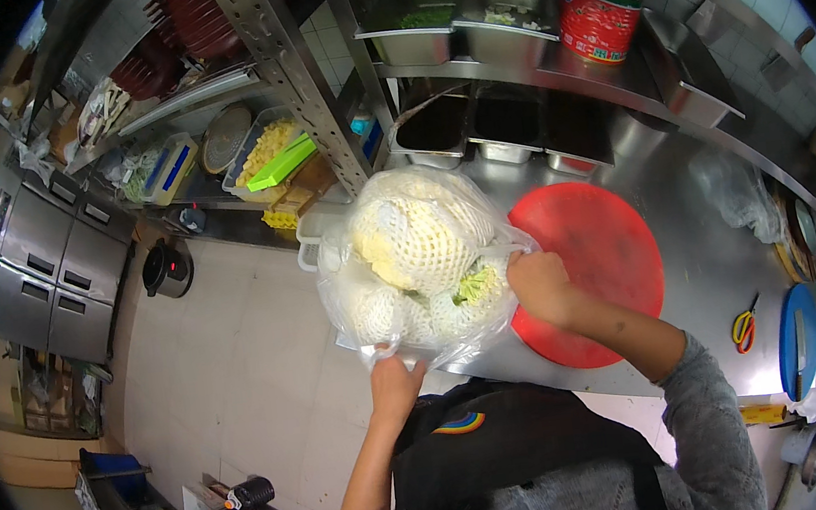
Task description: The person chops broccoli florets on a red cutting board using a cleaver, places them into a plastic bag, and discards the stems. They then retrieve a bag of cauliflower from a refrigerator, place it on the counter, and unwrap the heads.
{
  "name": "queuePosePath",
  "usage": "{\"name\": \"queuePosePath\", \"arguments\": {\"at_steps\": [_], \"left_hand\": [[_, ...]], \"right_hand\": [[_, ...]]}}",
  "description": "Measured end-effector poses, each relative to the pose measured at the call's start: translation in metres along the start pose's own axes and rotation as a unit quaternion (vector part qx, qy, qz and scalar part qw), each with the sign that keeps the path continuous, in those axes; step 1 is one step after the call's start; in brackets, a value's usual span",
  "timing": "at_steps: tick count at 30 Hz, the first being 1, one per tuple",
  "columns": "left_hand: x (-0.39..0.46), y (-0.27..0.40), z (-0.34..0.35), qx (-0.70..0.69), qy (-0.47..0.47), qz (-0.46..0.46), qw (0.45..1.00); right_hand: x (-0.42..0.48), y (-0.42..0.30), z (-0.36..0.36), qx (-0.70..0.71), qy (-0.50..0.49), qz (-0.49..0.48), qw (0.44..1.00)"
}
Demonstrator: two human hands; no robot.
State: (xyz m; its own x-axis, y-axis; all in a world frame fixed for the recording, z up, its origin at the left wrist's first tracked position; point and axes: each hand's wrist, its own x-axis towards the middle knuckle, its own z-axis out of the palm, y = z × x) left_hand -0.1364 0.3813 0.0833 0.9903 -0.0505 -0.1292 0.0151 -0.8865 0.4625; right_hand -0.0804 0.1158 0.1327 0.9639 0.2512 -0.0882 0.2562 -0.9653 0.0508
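A clear plastic bag (pixel 338 304) bulges in front of me at the left end of the steel counter. Inside it lie several cauliflower heads (pixel 420 231) in white foam netting; the largest is on top and yellowish green leaves (pixel 478 286) show on a lower one. My left hand (pixel 395 386) pinches the gathered near edge of the bag. With my right hand (pixel 541 286) I grip the bag's right edge, just over the rim of a round red cutting board (pixel 604 255). The bag covers the far left part of that board.
Red-and-yellow-handled scissors (pixel 745 330) and a blue round board (pixel 797 339) with a knife lie right. Steel pans (pixel 506 119) line the counter's back. The shelf (pixel 507 66) above holds a large red can (pixel 599 14). A perforated steel post (pixel 290 79) rises beyond the bag.
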Motion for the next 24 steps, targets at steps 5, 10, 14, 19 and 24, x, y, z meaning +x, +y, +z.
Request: {"name": "queuePosePath", "arguments": {"at_steps": [5,10,14,19,24], "left_hand": [[0.027,-0.029,-0.024,-0.045,0.177,-0.013,0.983],[0.074,-0.022,-0.067,-0.175,0.126,-0.022,0.976],[0.135,-0.037,-0.06,-0.496,0.065,0.038,0.865],[0.196,-0.108,-0.066,-0.673,0.04,-0.029,0.738],[0.221,-0.134,-0.056,-0.873,-0.156,-0.137,0.442]], "right_hand": [[0.043,-0.003,-0.027,0.081,0.091,0.112,0.986],[0.125,0.003,-0.046,0.113,0.121,0.13,0.978],[0.19,0.037,-0.012,0.215,0.099,0.102,0.966],[0.221,0.083,0.053,0.249,-0.074,0.106,0.96],[0.197,0.121,0.117,0.33,-0.23,0.023,0.915]]}}
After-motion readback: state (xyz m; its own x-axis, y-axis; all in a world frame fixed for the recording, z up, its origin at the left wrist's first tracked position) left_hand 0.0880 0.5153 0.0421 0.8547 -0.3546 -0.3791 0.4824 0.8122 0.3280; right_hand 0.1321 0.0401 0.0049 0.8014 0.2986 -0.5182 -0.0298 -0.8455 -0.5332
